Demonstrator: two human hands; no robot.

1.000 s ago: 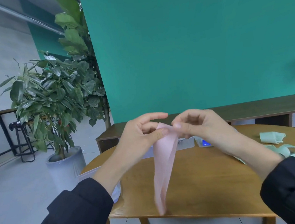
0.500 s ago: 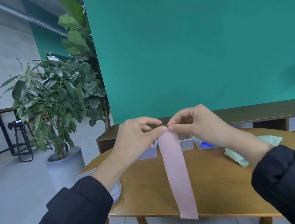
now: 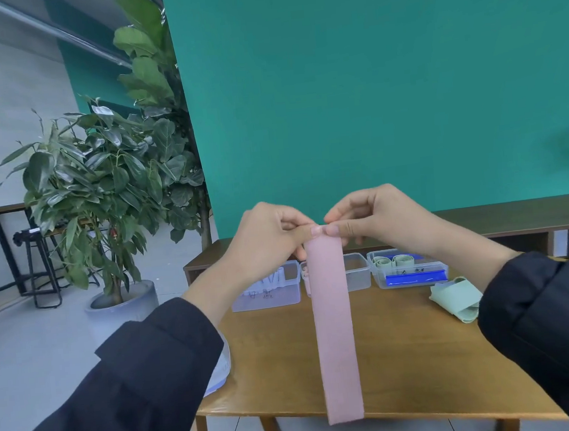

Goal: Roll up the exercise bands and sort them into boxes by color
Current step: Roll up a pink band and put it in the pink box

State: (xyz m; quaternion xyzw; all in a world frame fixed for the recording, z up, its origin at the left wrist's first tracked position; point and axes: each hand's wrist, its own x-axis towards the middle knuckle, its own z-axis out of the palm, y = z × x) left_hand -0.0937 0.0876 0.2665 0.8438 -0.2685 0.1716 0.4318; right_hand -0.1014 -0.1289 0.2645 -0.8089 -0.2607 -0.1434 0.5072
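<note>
My left hand [image 3: 271,240] and right hand [image 3: 376,222] are raised above the worktop [image 3: 408,349], held close together with the thumb tips almost touching. Both hands are curled, and each pinches the top edge of the pink band [image 3: 334,331] between thumb and fingers. The pink band hangs straight down, flat and unrolled, and its lower end reaches past the near edge of the worktop. Both forearms are covered by dark sleeves [image 3: 547,323]. The worktop is a wooden surface with a rounded near-left corner. Behind it stands a low dark wooden shelf unit [image 3: 517,215] in front of a teal wall [image 3: 368,87]. To the left, on the grey floor, stands a potted plant [image 3: 95,197] in a pale pot, with a taller large-leaved plant [image 3: 150,72] behind it and a black stool [image 3: 40,267] further left. Three clear plastic boxes stand in a row on the far part of the worktop. The left box [image 3: 269,290] holds pale rolled items, the colour of which I cannot tell. The middle box [image 3: 356,271] is partly hidden behind the pink band, so I cannot tell its contents. The right box [image 3: 408,269] holds rolled green bands and shows a blue strip on its near side. A loose green band [image 3: 455,298] lies folded on the worktop, just right of the right box and near my right sleeve.
</note>
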